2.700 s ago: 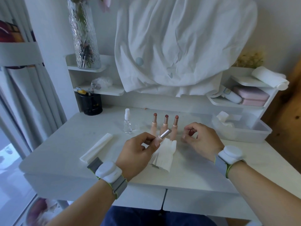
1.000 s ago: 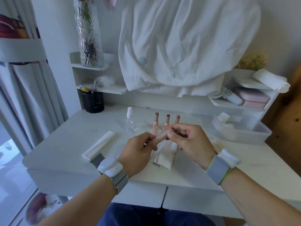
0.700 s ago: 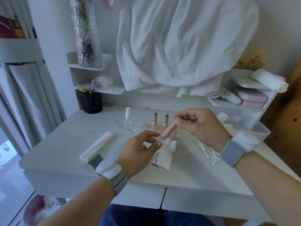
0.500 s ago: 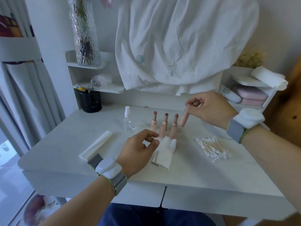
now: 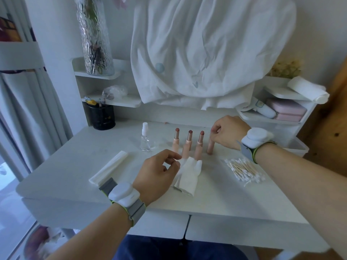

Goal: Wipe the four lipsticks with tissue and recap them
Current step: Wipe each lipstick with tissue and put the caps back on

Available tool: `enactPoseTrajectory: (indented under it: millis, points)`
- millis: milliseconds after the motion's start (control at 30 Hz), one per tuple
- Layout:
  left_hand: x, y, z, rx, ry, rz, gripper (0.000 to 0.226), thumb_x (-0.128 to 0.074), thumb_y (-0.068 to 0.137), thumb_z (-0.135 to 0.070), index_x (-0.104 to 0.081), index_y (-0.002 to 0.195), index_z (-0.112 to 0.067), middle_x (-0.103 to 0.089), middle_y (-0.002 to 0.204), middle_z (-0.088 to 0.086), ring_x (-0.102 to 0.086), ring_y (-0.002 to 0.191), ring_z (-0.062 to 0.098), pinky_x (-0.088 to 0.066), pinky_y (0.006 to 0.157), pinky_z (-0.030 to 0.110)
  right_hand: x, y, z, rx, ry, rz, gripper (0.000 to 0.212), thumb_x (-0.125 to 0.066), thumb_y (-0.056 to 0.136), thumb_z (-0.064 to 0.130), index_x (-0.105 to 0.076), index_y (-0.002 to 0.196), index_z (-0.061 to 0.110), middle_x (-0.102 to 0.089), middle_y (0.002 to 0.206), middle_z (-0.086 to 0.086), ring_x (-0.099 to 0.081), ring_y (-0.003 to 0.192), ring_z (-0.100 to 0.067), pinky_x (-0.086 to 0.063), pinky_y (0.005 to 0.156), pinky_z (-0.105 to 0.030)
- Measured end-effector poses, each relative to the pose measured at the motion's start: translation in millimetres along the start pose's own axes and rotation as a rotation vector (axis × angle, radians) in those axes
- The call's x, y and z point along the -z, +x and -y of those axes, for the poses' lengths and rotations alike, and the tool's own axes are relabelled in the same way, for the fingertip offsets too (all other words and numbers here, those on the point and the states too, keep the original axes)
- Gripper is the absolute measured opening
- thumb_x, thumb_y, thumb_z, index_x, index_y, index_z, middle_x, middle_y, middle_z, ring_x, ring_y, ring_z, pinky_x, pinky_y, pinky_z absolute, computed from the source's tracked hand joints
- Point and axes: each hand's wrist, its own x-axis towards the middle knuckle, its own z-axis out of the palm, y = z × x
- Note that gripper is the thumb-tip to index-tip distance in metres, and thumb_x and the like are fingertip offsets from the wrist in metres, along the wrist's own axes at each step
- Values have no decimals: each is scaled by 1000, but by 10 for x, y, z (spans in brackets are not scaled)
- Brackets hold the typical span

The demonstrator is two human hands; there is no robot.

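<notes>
A person's right hand (image 5: 228, 133), right of centre in the frame, pinches the top of a capped lipstick (image 5: 210, 147) and stands it upright on the white vanity table (image 5: 62, 166), at the right end of a row. Its fingers are closed around the cap. To the left stand three uncapped lipsticks (image 5: 189, 145), their coloured tips bare, each upright and just beside its neighbour.

Lower centre, the left hand (image 5: 157, 175) rests on a crumpled tissue (image 5: 187, 175), thumb and forefinger loosely pinching its upper edge; the tissue lies on the table in front of the row and hides the bases of the two nearer sticks.

By the look of it, one of four lipsticks is wiped and recapped and is being set down. The next move would call for letting go of the cap without tipping the stick, then lifting one uncapped stick clear of its close neighbours and bringing it to the tissue. No loose caps can be made out.

At the right edge a clear plastic bin (image 5: 298, 147) sits behind the wrist, its contents hidden. Upper left, a black pen cup (image 5: 102, 117) holds pens, and a tall textured glass vase (image 5: 94, 34) holds stems. A small clear spray bottle (image 5: 145, 139), contents unclear, stands left of the row. A heap of cotton swabs (image 5: 244, 170) lies loose at right.
</notes>
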Motion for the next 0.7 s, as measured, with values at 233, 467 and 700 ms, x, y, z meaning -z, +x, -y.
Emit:
enactPoseTrajectory:
  millis: [233,467,700]
  points:
    - [4,-10,-9,0,3,0,15,-62,100,-29,-70,107,-40,-70,104,-14,-55,57,11,-49,58,19,41,-30,44,9,-52,34,5,-71,83,31,-74,82,35,-76,95,2,-72,86,-24,-64,81,-41]
    - [5,-14,-18,-4,-2,-2,16,-62,101,-27,-70,109,-38,-70,104,-12,-54,54,11,-47,57,18,39,-32,89,-28,-89,124,39,-88,75,34,-76,111,28,-71,112,1,-68,101,-25,-61,92,-39]
    - [2,-16,-19,-3,-23,0,17,-62,101,-24,-71,110,-35,-70,103,-10,-51,52,13,-43,53,17,82,20,118,21,-181,172,65,-88,75,47,-67,134,27,-66,129,3,-65,115,-25,-56,100,-40]
